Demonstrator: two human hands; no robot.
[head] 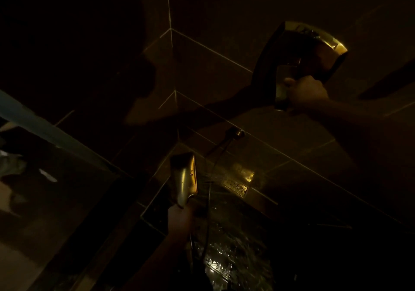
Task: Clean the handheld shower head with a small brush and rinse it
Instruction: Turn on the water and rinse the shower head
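The scene is very dark. My left hand grips the handle of the rectangular metal handheld shower head, held upright at lower centre; water sprays from its face to the right. Its hose hangs down beside it. My right hand is up at the right on the lever of the shiny wall valve. No brush is visible.
Dark tiled walls meet in a corner. A hose outlet sits on the wall. A square floor drain lies beyond the wet, glistening floor. A glass panel edge runs along the left.
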